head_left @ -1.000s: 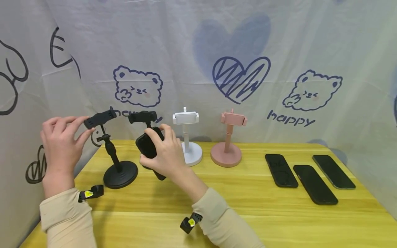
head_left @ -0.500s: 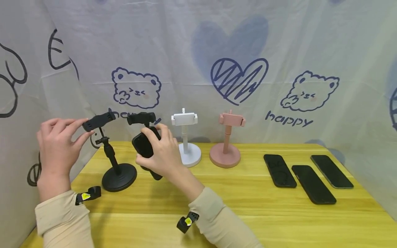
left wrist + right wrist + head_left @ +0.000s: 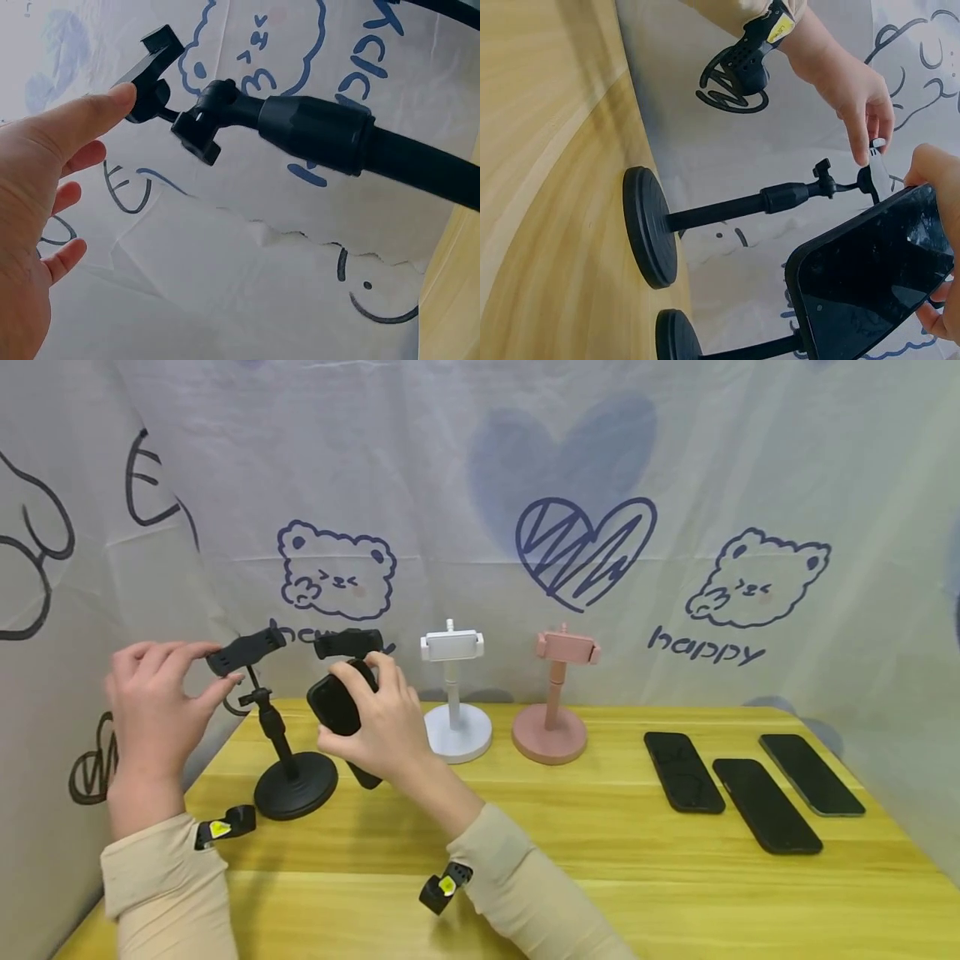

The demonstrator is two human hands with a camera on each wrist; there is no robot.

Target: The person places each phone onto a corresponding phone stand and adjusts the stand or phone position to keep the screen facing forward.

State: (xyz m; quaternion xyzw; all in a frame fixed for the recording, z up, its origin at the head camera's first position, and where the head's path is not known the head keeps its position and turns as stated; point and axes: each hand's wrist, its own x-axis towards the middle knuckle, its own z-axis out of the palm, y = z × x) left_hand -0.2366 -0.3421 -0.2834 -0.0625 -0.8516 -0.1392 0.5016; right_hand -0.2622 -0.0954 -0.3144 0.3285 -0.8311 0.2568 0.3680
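Observation:
My left hand pinches the end of the clamp on top of a black phone stand. In the left wrist view the thumb lies against the clamp, above the stand's adjusting knob and neck. My right hand grips a black phone by its edges, tilted in the air to the right of that stand. The right wrist view shows the phone's dark, glossy screen, apart from the clamp. Behind the right hand a second black stand's clamp shows; most of its post is hidden.
A white phone stand and a pink phone stand stand toward the back of the wooden table. Three dark phones lie flat at the right, the nearest phone among them. A printed curtain hangs behind.
My right hand has carried the phone a little to the left, closer to the stand that my left hand pinches. The left hand keeps its place on the clamp.

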